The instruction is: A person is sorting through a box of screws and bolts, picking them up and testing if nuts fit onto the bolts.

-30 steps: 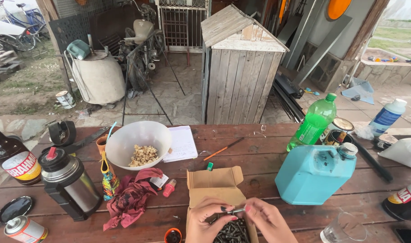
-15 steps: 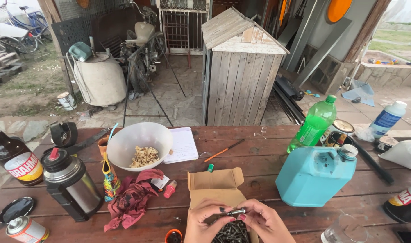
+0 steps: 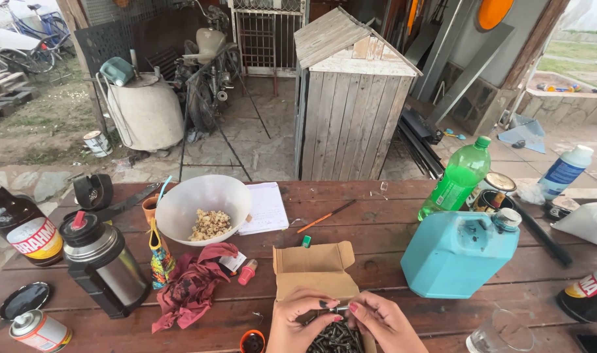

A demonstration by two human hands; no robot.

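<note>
Both of my hands are at the bottom edge of the view, over an open brown cardboard box (image 3: 315,271) filled with dark screws (image 3: 334,338). My left hand (image 3: 301,320) and my right hand (image 3: 380,321) meet fingertip to fingertip and pinch one small metal screw (image 3: 341,308) between them, just above the pile. The box stands on a reddish wooden table (image 3: 377,229) with its flaps folded back.
A white bowl of pale bits (image 3: 203,208), a steel thermos (image 3: 105,261), a red rag (image 3: 193,287), a brown bottle (image 3: 20,222), a notepad (image 3: 267,208), an orange pencil (image 3: 326,216), a turquoise jerrycan (image 3: 458,252), a green bottle (image 3: 460,176) and a glass (image 3: 498,332) crowd the table.
My hands have stayed over the box; the fingers have closed in a little on the screw. The view has tilted slightly downward.
</note>
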